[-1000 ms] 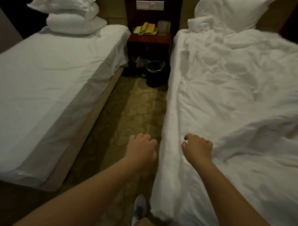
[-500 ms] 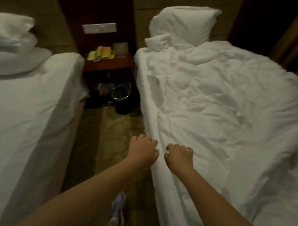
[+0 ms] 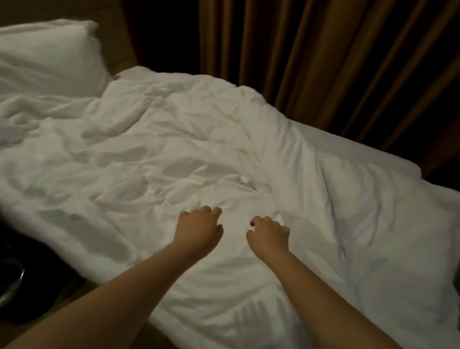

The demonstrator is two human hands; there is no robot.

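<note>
A rumpled white duvet (image 3: 172, 150) covers the bed in front of me. Both my arms reach out over its near half. My left hand (image 3: 199, 225) hovers just above or lightly on the duvet with its fingers loosely curled, and holds nothing. A short gap to its right, my right hand (image 3: 270, 232) is in the same pose with thumb and forefinger apart. No fold of the cloth is caught in either hand. A white pillow (image 3: 44, 58) leans at the head of the bed, far left.
Brown pleated curtains (image 3: 334, 60) hang close behind the bed's far side. A dark waste bin with a shiny rim (image 3: 5, 293) stands on the floor at the lower left, beside the bed's near edge.
My view has swung right; the other bed and the nightstand have left the frame. Both hands have moved from the bed's near edge to over the middle of the duvet.
</note>
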